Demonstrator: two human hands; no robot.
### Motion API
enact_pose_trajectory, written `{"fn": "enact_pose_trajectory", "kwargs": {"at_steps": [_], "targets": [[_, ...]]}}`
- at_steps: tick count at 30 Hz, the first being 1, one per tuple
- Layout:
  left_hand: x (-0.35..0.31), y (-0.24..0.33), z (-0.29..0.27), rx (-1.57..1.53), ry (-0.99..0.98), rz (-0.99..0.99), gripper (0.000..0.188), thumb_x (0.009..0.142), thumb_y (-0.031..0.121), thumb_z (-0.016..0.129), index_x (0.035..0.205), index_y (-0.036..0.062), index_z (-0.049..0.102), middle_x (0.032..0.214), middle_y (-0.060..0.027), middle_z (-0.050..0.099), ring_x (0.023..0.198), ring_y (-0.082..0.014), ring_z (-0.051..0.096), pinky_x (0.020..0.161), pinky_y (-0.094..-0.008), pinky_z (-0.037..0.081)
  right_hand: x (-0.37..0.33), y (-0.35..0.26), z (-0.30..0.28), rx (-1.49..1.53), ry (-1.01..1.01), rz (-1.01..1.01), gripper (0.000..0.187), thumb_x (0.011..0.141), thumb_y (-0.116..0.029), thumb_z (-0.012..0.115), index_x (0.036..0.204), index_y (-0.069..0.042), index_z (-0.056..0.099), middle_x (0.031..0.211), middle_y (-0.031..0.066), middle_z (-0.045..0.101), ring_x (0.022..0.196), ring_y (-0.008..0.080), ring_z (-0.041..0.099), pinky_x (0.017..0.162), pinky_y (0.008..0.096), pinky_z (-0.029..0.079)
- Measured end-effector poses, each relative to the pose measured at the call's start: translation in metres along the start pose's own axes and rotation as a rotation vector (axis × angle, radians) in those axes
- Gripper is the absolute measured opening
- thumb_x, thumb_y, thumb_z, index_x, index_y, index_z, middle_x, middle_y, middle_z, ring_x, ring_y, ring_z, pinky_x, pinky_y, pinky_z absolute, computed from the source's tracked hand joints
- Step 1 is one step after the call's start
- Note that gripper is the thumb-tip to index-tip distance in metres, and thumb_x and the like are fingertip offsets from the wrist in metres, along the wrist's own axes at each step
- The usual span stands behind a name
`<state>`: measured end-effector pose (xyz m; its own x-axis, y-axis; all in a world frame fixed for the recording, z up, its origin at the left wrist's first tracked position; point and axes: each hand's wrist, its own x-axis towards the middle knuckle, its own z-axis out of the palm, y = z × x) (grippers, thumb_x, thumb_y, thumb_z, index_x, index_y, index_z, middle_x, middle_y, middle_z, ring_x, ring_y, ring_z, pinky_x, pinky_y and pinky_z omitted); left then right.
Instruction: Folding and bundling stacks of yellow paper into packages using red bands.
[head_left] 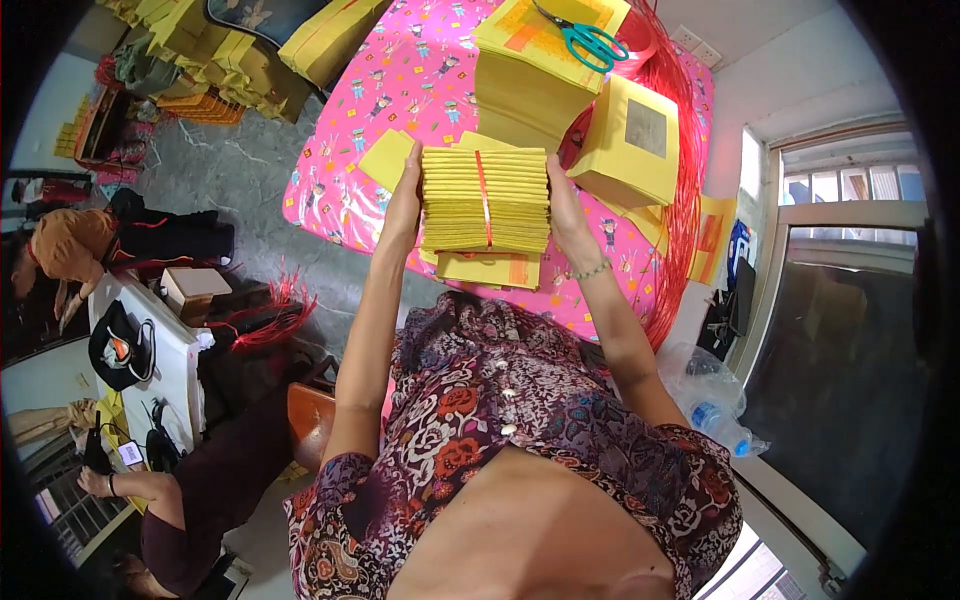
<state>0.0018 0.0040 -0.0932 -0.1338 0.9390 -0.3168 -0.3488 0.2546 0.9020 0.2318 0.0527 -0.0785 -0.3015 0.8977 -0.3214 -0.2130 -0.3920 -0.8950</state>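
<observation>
1. Bundle (452,200): over the near part of the pink surface (335,200), between both hands. Can't tell if it touches the yellow sheets (480,270) below.
2. Left hand (404,200) grips its left side, right hand (568,212) its right side; grasp looks two-sided, nothing else held.
3. Risk: only one red band (486,205) visible. Uneven squeeze could let middle layers slip or fan out.
4. Risk: band leans slightly; if layers shift, it may work loose.
5. Risk: red strands (684,160) hang right of the right hand; swinging that way could snag.
6. Look: yellow, roughly square face, many thin layers stacked flat, lower edges a bit uneven.
</observation>
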Motion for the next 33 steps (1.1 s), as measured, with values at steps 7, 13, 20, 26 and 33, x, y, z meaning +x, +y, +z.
{"fn": "enact_pose_trajectory", "kwargs": {"at_steps": [7, 13, 20, 26, 33], "targets": [[-0.02, -0.002, 0.004, 0.187, -0.075, -0.031, 0.069, 0.101, 0.035, 0.045, 0.155, 0.013, 0.007, 0.151, -0.0127, 0.035, 0.137, -0.0213, 0.034, 0.112, -0.031, 0.025, -0.02, 0.027, -0.003, -0.194, 0.041, -0.109, 0.061, 0.104, -0.039, 0.032, 0.148, 0.002, 0.026, 0.154, 0.0131, 0.027, 0.144, 0.0207, 0.02, 0.117, 0.0313, 0.015], [-0.019, -0.011, -0.002, 0.097, -0.007, -0.028, 0.071, 0.099, 0.029, 0.051, 0.155, 0.0136, 0.01, 0.149, -0.0113, 0.038, 0.134, -0.0197, 0.037, 0.11, -0.0299, 0.028, -0.02, 0.032, -0.017, -0.117, -0.015, -0.072, 0.061, 0.104, -0.037, 0.034, 0.149, 0.003, 0.021, 0.156, 0.015, 0.022, 0.146, 0.0234, 0.015, 0.118, 0.0331, 0.012], [-0.028, -0.004, 0.009, 0.087, -0.03, -0.01, 0.07, 0.099, 0.026, 0.051, 0.155, 0.0137, 0.011, 0.151, -0.0116, 0.035, 0.136, -0.0206, 0.035, 0.111, -0.0311, 0.027, -0.033, 0.021, 0.0, -0.423, 0.032, -0.26, 0.054, 0.106, -0.031, 0.029, 0.15, 0.0, 0.022, 0.156, 0.0139, 0.023, 0.145, 0.0228, 0.016, 0.118, 0.0322, 0.011], [-0.028, 0.0, 0.012, 0.13, -0.017, -0.024, 0.069, 0.099, 0.024, 0.05, 0.155, 0.0135, 0.012, 0.151, -0.013, 0.034, 0.138, -0.021, 0.033, 0.111, -0.0314, 0.027, -0.031, 0.016, 0.002, -0.299, -0.03, -0.236, 0.057, 0.105, -0.028, 0.032, 0.151, 0.002, 0.017, 0.157, 0.0146, 0.02, 0.145, 0.0224, 0.015, 0.118, 0.0327, 0.013], [-0.017, -0.017, -0.003, 0.077, -0.067, 0.108, 0.071, 0.099, 0.03, 0.05, 0.154, 0.0094, 0.011, 0.156, -0.0139, 0.024, 0.143, -0.0223, 0.023, 0.115, -0.0331, 0.02, -0.031, 0.036, -0.013, -0.134, -0.028, -0.227, 0.058, 0.105, -0.035, 0.028, 0.149, 0.001, 0.023, 0.153, 0.0141, 0.028, 0.142, 0.0225, 0.023, 0.117, 0.0327, 0.017]]}}
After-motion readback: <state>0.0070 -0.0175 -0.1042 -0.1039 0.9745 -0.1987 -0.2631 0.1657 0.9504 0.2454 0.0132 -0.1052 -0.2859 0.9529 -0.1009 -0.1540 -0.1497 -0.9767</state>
